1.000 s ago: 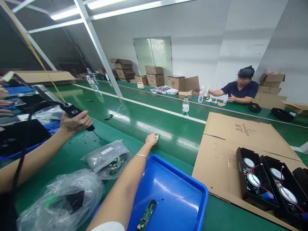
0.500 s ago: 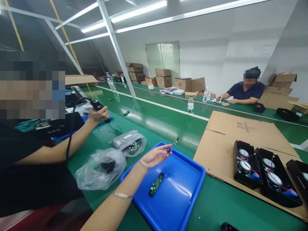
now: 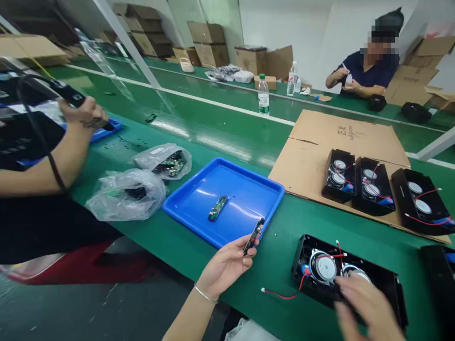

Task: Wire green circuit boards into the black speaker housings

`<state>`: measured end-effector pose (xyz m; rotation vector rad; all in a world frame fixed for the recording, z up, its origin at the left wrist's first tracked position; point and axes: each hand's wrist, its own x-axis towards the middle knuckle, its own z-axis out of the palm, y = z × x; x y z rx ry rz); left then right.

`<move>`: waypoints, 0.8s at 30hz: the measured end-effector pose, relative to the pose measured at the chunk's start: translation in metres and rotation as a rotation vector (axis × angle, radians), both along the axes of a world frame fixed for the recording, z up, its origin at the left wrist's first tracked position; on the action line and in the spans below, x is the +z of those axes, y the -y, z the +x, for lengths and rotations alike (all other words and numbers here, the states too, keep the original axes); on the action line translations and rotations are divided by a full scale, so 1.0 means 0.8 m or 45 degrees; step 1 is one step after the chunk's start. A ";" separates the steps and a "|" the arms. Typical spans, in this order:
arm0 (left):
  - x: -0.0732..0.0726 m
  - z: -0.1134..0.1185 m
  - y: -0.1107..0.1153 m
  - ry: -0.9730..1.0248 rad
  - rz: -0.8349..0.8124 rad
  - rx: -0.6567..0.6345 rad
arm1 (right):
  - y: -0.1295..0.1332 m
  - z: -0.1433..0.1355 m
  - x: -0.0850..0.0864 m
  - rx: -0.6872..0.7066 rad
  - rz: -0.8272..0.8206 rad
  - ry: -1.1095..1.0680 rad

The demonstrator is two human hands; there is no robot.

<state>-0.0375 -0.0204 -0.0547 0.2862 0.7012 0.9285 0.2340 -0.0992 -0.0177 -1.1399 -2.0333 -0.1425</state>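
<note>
My left hand (image 3: 227,265) pinches a narrow circuit board (image 3: 254,237) between thumb and fingers, just in front of the near rim of a blue tray (image 3: 192,228). A second circuit board (image 3: 217,208) lies inside that tray. At the lower right, my right hand (image 3: 369,308), blurred, reaches over a black speaker housing (image 3: 386,279) with thumb and fingers apart. Two round speakers show in this housing, one of them partly behind my fingers. A red wire (image 3: 286,297) with a white plug trails from the housing onto the green bench.
Several similar speaker housings (image 3: 375,184) stand on a cardboard sheet (image 3: 302,156) at the right. Plastic bags (image 3: 128,196), one with circuit boards, lie left of the tray. A co-worker's hand (image 3: 85,113) holds a black tool at far left. Another person sits across the bench by bottles.
My view has turned down and right. My left hand has carried the circuit board from above the tray to its near edge. My right hand and the near speaker housing have come into view.
</note>
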 end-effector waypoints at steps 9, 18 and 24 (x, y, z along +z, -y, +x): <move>-0.001 0.010 0.020 0.117 0.018 -0.019 | -0.025 -0.117 -0.014 0.246 -0.131 0.201; 0.011 0.030 0.036 0.039 0.256 -0.215 | -0.052 -0.113 0.017 0.064 -0.319 -0.170; 0.021 0.034 0.038 -0.030 0.429 -0.335 | -0.055 -0.119 0.011 0.036 -0.299 -0.116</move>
